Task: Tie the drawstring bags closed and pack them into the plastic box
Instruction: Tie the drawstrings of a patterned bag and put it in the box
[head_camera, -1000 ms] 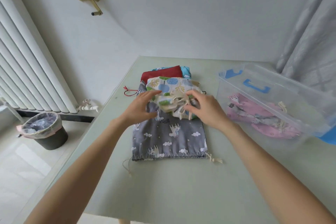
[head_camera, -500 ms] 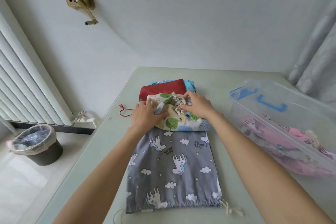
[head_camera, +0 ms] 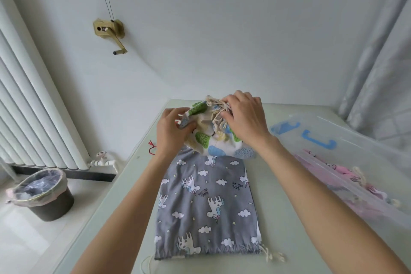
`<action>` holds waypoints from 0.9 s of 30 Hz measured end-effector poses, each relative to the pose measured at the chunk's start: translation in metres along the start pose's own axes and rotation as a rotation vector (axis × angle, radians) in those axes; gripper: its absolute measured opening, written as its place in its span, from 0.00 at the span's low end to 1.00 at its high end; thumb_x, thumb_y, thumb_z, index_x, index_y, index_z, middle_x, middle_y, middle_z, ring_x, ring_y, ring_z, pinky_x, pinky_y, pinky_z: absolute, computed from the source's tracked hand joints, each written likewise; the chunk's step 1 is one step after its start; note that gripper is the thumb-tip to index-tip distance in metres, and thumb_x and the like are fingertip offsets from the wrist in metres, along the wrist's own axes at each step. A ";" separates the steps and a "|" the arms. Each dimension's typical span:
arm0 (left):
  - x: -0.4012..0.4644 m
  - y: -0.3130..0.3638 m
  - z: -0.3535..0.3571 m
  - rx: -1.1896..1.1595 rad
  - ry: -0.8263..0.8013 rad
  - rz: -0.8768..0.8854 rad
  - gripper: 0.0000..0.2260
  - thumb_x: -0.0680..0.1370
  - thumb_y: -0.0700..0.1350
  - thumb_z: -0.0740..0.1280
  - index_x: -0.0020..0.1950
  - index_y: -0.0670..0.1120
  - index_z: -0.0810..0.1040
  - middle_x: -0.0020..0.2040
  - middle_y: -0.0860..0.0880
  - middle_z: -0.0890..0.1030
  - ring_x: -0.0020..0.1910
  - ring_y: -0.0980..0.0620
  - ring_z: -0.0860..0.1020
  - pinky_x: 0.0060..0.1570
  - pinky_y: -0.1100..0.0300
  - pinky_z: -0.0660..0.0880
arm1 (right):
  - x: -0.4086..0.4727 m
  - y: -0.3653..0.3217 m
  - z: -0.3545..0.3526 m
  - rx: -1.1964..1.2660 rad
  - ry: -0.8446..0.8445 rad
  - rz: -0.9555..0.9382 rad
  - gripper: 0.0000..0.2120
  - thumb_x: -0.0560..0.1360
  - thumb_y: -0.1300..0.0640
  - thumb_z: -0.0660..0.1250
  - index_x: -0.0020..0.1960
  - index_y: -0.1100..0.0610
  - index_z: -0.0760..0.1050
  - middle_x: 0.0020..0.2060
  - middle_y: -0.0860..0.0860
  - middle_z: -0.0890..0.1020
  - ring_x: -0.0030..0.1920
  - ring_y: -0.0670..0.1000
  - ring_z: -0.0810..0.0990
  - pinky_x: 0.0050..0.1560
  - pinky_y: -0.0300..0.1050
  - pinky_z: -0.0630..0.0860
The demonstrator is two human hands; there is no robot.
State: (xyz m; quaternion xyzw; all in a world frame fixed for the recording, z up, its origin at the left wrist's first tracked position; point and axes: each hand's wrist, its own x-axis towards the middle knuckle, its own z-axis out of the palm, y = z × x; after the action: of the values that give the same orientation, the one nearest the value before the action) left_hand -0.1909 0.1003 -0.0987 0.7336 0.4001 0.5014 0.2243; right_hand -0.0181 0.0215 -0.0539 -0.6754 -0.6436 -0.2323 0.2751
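Observation:
A cream drawstring bag with green trees and blue clouds (head_camera: 214, 140) is bunched up at the far end of the table. My left hand (head_camera: 172, 131) grips its left side. My right hand (head_camera: 244, 118) presses on its gathered top, fingers curled over the cream cords (head_camera: 216, 109). A grey unicorn-print bag (head_camera: 206, 202) lies flat in front of it, its drawstring end toward me. The clear plastic box (head_camera: 347, 162) with blue handles stands at the right and holds a pink bag (head_camera: 347, 176).
A red cord (head_camera: 151, 148) pokes out by my left wrist. A lined waste bin (head_camera: 42, 193) stands on the floor at the left below a radiator. A curtain hangs at the right behind the box.
The tree-print bag has been lifted and bunched up between both hands; the red and blue bags seen behind it earlier are now hidden. The view has tilted closer to the table.

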 end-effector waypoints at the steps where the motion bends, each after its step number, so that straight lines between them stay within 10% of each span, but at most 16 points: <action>1: 0.003 0.009 -0.004 -0.029 0.007 0.015 0.15 0.68 0.43 0.76 0.55 0.47 0.81 0.53 0.49 0.76 0.44 0.57 0.75 0.41 0.68 0.72 | 0.002 -0.001 -0.016 -0.013 0.038 -0.018 0.15 0.76 0.52 0.65 0.59 0.57 0.74 0.55 0.53 0.76 0.54 0.55 0.73 0.55 0.49 0.66; 7: 0.005 0.090 0.001 -0.014 -0.080 0.192 0.07 0.74 0.47 0.70 0.51 0.48 0.82 0.45 0.50 0.83 0.42 0.48 0.80 0.39 0.60 0.73 | -0.003 0.024 -0.115 -0.019 0.065 0.022 0.13 0.79 0.54 0.60 0.61 0.57 0.68 0.51 0.54 0.81 0.46 0.59 0.78 0.40 0.46 0.66; 18: -0.014 0.204 0.128 -0.028 -0.442 0.318 0.05 0.76 0.49 0.65 0.50 0.51 0.78 0.43 0.50 0.82 0.43 0.47 0.78 0.40 0.55 0.73 | -0.095 0.143 -0.206 -0.110 -0.033 0.376 0.14 0.77 0.50 0.63 0.60 0.55 0.67 0.52 0.54 0.80 0.49 0.59 0.78 0.40 0.47 0.68; 27: -0.021 0.187 0.160 0.175 -0.775 0.381 0.10 0.68 0.55 0.74 0.46 0.55 0.80 0.45 0.59 0.83 0.46 0.60 0.80 0.51 0.57 0.77 | -0.135 0.181 -0.176 0.080 -0.553 0.492 0.23 0.73 0.46 0.68 0.64 0.51 0.65 0.54 0.51 0.78 0.47 0.49 0.77 0.47 0.45 0.73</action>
State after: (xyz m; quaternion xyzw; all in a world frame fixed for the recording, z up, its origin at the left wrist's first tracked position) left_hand 0.0196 -0.0136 -0.0368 0.9444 0.1852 0.1859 0.1983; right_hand 0.1610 -0.2005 -0.0268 -0.8358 -0.5205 0.0575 0.1646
